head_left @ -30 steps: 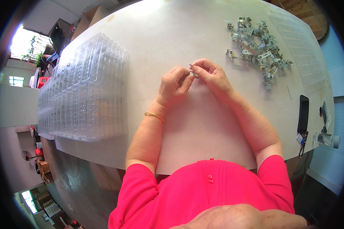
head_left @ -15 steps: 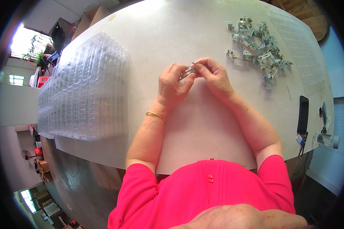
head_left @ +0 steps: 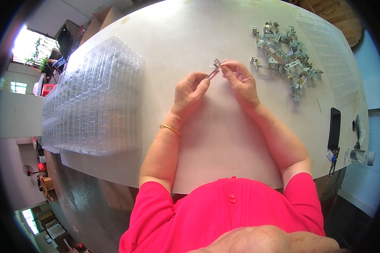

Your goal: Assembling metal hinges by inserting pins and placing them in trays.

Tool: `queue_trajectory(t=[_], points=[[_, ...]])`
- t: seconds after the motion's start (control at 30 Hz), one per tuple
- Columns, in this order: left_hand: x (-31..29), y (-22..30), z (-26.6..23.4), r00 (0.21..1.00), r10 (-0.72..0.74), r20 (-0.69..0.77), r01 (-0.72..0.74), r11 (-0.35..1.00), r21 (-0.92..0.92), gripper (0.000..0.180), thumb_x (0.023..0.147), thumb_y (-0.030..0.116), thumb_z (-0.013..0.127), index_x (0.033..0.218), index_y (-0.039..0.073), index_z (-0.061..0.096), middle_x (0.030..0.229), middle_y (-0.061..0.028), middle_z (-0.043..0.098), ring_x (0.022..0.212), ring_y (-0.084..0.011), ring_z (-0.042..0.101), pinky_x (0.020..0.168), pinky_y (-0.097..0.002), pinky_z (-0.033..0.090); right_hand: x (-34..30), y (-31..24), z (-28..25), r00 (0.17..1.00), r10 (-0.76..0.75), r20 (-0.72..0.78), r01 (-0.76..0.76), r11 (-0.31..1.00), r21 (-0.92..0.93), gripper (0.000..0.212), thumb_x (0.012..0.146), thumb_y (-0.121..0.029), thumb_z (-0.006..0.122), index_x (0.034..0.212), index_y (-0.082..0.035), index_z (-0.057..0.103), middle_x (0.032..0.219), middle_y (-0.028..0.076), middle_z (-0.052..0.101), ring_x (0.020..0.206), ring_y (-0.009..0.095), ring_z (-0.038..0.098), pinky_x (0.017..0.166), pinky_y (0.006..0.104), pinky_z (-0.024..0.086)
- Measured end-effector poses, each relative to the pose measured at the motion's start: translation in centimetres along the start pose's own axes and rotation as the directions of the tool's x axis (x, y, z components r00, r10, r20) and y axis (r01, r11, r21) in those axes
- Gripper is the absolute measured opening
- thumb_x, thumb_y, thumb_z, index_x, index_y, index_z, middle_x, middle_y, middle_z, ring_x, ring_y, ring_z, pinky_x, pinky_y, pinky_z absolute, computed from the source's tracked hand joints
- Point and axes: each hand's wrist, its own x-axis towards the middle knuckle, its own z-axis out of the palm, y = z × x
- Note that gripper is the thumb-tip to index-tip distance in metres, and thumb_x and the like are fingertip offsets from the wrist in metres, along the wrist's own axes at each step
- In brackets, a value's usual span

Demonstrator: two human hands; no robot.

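Observation:
Between my two hands, above the middle of the table, is a small metal bracket [head_left: 214, 73] with a flat slotted strip and a bent upper end. My left hand [head_left: 190, 91] pinches the strip's lower end between thumb and fingers. The thumb and fingertips of my right hand [head_left: 242, 82] are closed at the bracket's upper end; whether they hold a smaller part there is too small to make out. To the right of my hands lies a loose heap of similar metal brackets [head_left: 286, 52], some with brass-coloured bits.
Tall stacks of clear plastic trays [head_left: 97, 97] stand at the left of the white table [head_left: 169, 25]. More clear trays [head_left: 331, 55] lie at the far right. A thin rod [head_left: 318, 105], a black phone [head_left: 334, 128] and a clear bottle [head_left: 359, 156] are along the right side.
My hands have drawn slightly apart, and the bracket now shows more openly between them, its bent end turned up. My left fingers have slid to its lower end.

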Motion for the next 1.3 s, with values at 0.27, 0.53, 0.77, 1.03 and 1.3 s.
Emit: queue_trajectory(t=[0.27,0.53,0.77,1.03,1.3], points=[[0.3,-0.8,0.4,0.972,0.143,-0.184,-0.122,0.985,0.125,0.019,0.092,0.010,0.070,0.108,0.001,0.065,0.089,-0.0017,0.069,0.075,-0.0070,0.062,0.069,-0.0228,0.052,-1.2,-1.8,1.2,0.995,-0.046,0.093,0.075,0.937,-0.340,0.012,0.094,-0.011,0.067,0.104,-0.005,0.068,0.077,0.003,0.065,0.068,0.007,0.055,0.062,0.0251,0.048],[0.7,-0.4,1.2,0.914,0.335,-0.230,-0.265,0.920,0.288,0.023,0.087,0.006,0.074,0.108,0.002,0.065,0.086,-0.0048,0.069,0.073,-0.0110,0.063,0.067,-0.0266,0.053,-1.2,-2.1,0.7,0.995,0.018,0.097,0.023,0.916,-0.401,0.014,0.095,-0.007,0.061,0.108,-0.005,0.067,0.080,0.008,0.068,0.069,0.013,0.063,0.063,0.0290,0.051],[0.2,-0.7,0.7,0.864,0.480,-0.153,-0.377,0.818,0.435,0.026,0.084,0.002,0.073,0.108,0.002,0.063,0.088,-0.0112,0.065,0.072,-0.0194,0.065,0.064,-0.0304,0.054,-1.1,-2.3,1.0,0.995,0.036,0.088,0.009,0.882,-0.471,0.014,0.093,-0.007,0.061,0.106,-0.006,0.066,0.079,0.011,0.068,0.069,0.017,0.066,0.062,0.0320,0.052],[-0.1,-0.5,1.1,0.855,0.499,-0.142,-0.398,0.807,0.436,0.025,0.083,0.002,0.072,0.106,0.002,0.062,0.089,-0.0110,0.065,0.071,-0.0228,0.066,0.062,-0.0321,0.055,-1.5,-1.7,0.6,0.986,-0.016,0.169,0.089,0.896,-0.436,0.011,0.096,-0.005,0.060,0.105,-0.005,0.066,0.073,0.003,0.063,0.066,0.008,0.058,0.059,0.0251,0.047],[0.2,-0.1,0.7,0.873,0.418,-0.253,-0.287,0.858,0.426,0.015,0.084,0.009,0.071,0.096,0.002,0.066,0.083,-0.0090,0.063,0.071,-0.0220,0.062,0.063,-0.0327,0.052,-1.7,-1.6,0.8,0.990,0.081,0.119,-0.032,0.932,-0.362,0.011,0.097,-0.006,0.059,0.105,-0.005,0.066,0.074,-0.001,0.061,0.064,0.005,0.054,0.058,0.0223,0.044]])
